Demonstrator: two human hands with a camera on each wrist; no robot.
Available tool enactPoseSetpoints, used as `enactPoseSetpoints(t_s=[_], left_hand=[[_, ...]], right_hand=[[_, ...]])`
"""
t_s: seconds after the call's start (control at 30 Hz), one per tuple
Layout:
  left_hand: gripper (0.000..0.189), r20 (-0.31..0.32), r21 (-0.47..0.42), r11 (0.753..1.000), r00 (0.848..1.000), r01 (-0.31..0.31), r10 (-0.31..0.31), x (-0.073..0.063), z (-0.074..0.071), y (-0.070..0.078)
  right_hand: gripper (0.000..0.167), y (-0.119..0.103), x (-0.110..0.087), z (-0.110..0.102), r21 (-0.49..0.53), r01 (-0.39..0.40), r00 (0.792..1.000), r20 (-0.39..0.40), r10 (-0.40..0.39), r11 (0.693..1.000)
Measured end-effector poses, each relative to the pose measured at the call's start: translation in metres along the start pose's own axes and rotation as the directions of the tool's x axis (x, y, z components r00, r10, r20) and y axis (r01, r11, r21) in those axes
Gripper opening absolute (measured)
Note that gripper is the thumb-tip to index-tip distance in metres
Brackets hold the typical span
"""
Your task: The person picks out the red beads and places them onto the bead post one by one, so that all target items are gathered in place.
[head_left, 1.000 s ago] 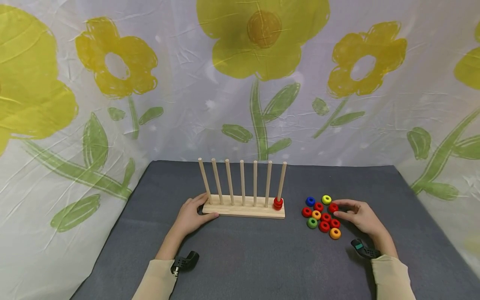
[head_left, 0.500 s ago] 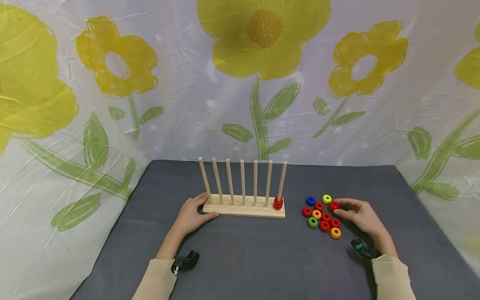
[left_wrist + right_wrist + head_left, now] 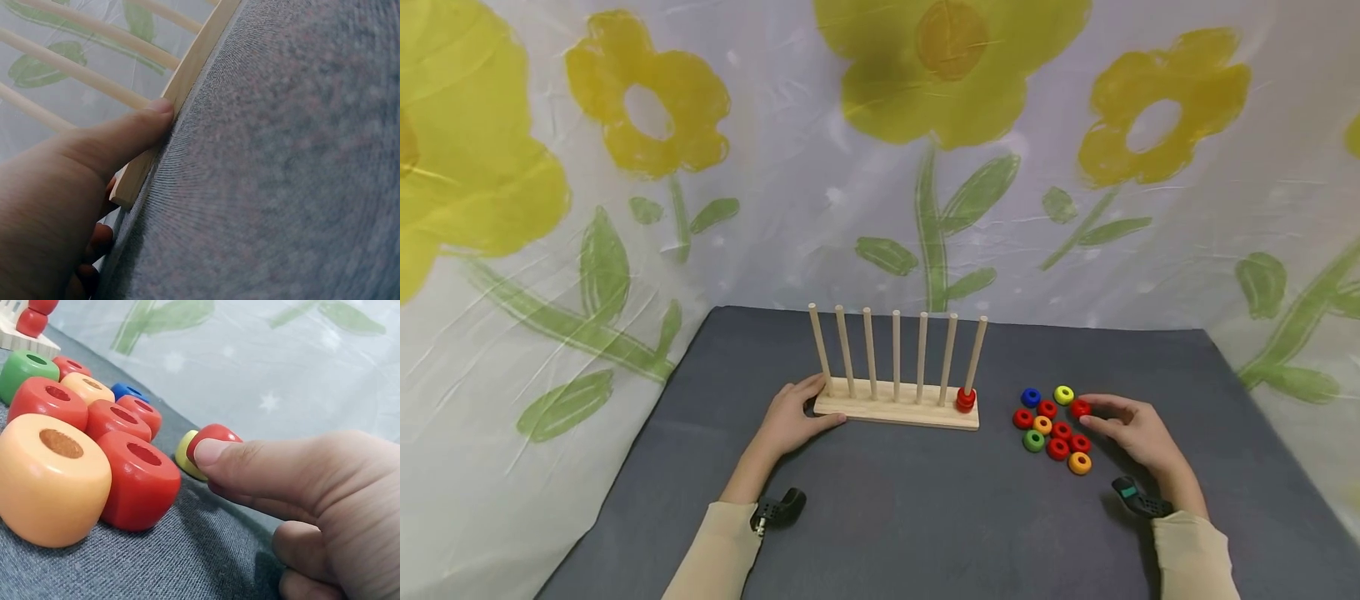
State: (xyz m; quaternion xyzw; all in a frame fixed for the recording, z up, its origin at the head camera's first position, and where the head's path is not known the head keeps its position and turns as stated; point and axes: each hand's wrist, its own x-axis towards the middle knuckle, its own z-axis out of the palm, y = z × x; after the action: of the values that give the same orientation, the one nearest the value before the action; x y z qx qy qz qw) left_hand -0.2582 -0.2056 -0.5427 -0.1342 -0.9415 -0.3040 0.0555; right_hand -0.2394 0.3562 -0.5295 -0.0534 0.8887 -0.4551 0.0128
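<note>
Between the right hand [image 3: 1138, 433] fingers [image 3: 250, 464] sits a red bead [image 3: 1080, 408].

The peg rack [image 3: 897, 410] near the desk's far edge is pale unpainted wood, smooth and matt, with its grain faintly showing on the base [image 3: 187, 69] and dowels [image 3: 81, 72]. The beads [image 3: 53, 478] towards the right edge look like painted wood with a smooth, softly glossy coat and bare wood inside the holes, as on the red bead [image 3: 215, 434] the right hand [image 3: 1138, 433] pinches. The desk [image 3: 925, 517] is covered in a matt grey woven cloth with a fine rough texture, and the backdrop [image 3: 775, 167] behind it is thin, creased fabric with a slight sheen.
</note>
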Motion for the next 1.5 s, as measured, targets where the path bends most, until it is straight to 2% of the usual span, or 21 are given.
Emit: enactPoseSetpoints(t_s=[0.23,0.6,0.73,0.93,1.5], left_hand=[[0.090,0.033,-0.004,1.000,0.999,-0.001,0.001,0.004,0.002,0.005],[0.090,0.026,-0.008,1.000,1.000,-0.002,0.002,0.008,0.006,0.008],[0.090,0.021,-0.011,1.000,1.000,-0.011,0.012,0.007,0.006,0.007],[0.089,-0.006,0.014,1.000,1.000,0.014,-0.013,0.001,0.003,-0.001],[0.089,0.004,0.018,1.000,1.000,0.014,-0.014,0.000,0.001,-0.001]], right_hand=[[0.052,0.004,-0.008,-0.001,0.047,-0.027,1.000,-0.011,0.027,0.999],[0.053,0.002,-0.009,-0.008,-0.006,-0.026,0.999,-0.025,0.026,1.000],[0.051,0.001,-0.007,-0.007,-0.030,-0.008,1.000,-0.028,0.007,1.000],[0.050,0.003,0.001,0.000,-0.028,0.036,0.999,-0.001,-0.036,0.999],[0.051,-0.002,0.003,0.003,-0.036,0.024,1.000,-0.004,-0.025,0.999]])
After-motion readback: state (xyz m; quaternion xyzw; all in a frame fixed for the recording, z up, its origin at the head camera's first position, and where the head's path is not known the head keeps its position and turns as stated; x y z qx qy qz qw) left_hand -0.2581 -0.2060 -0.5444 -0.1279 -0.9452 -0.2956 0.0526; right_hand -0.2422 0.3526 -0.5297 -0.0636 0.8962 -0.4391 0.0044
